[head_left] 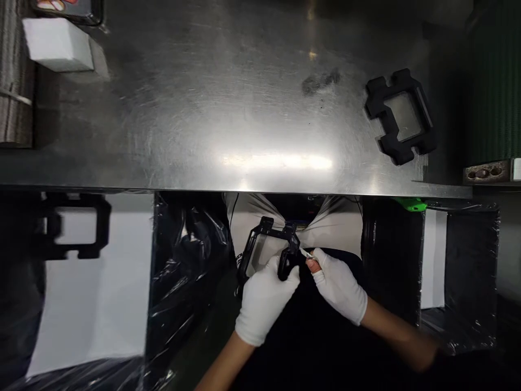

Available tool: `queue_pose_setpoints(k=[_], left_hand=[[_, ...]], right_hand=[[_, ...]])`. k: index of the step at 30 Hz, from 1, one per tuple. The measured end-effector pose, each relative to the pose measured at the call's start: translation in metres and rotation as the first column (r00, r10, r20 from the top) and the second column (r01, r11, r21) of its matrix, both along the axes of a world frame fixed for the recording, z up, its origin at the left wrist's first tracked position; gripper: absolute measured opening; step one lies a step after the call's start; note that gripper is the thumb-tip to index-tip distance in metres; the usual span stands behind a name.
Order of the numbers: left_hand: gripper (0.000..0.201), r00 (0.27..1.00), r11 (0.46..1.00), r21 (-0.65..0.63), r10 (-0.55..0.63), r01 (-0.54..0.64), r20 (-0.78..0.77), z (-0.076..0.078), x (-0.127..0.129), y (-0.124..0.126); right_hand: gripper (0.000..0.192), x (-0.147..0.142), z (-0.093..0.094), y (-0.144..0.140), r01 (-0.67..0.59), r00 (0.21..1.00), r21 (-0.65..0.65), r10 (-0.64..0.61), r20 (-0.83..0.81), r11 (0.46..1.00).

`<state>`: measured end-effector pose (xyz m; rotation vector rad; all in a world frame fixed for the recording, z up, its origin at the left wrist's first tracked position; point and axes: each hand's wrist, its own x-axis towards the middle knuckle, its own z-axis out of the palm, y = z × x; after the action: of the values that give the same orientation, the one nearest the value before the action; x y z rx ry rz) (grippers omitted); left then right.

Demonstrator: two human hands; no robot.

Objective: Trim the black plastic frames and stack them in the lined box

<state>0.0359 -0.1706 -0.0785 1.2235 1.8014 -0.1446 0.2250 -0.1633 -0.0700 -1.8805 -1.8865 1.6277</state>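
Note:
My left hand [266, 296], in a white glove, is closed round the lower side of a black plastic frame [293, 241]. The frame is tilted above my lap, just below the table edge. My right hand [337, 285], gloved with bare fingertips showing, pinches a slim, pale knife-like tool [305, 253]. Its tip is at the frame's right side, touching or very close; I cannot tell which. Part of the frame is hidden behind my left fingers.
A second black frame [394, 147] lies at the right of the metal table [183, 108]. Another dark frame [103, 225] rests on white sheeting [93, 309] at lower left. A white block [59, 46] stands upper left. A plastic-lined bin [459, 271] is at right, near a green object [413, 205].

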Motion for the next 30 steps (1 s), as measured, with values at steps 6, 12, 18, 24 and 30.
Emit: queue_pose_setpoints(k=[6, 12, 18, 24, 30], left_hand=[[0.046, 0.738, 0.943, -0.072, 0.300, -0.325, 0.604, -0.007, -0.031, -0.005], [0.051, 0.568, 0.913, -0.181, 0.373, -0.366, 0.734, -0.004, -0.033, -0.011], [0.045, 0.479, 0.874, -0.262, 0.450, -0.408, 0.754, 0.011, -0.031, 0.000], [0.037, 0.459, 0.870, -0.280, 0.459, -0.405, 0.761, 0.021, -0.036, 0.008], [0.030, 0.716, 0.925, -0.152, 0.367, -0.348, 0.594, 0.016, -0.026, 0.005]], right_hand=[[0.040, 0.009, 0.006, -0.004, 0.371, 0.871, -0.009, -0.351, -0.343, 0.929], [0.038, 0.007, -0.002, -0.007, 0.481, 0.769, -0.109, -0.479, -0.423, 0.870], [0.044, 0.013, -0.002, -0.001, 0.459, 0.790, -0.154, -0.481, -0.380, 0.875], [0.051, 0.015, 0.000, 0.004, 0.425, 0.848, -0.054, -0.418, -0.325, 0.904], [0.057, 0.014, 0.005, 0.008, 0.296, 0.912, -0.027, -0.291, -0.289, 0.955]])
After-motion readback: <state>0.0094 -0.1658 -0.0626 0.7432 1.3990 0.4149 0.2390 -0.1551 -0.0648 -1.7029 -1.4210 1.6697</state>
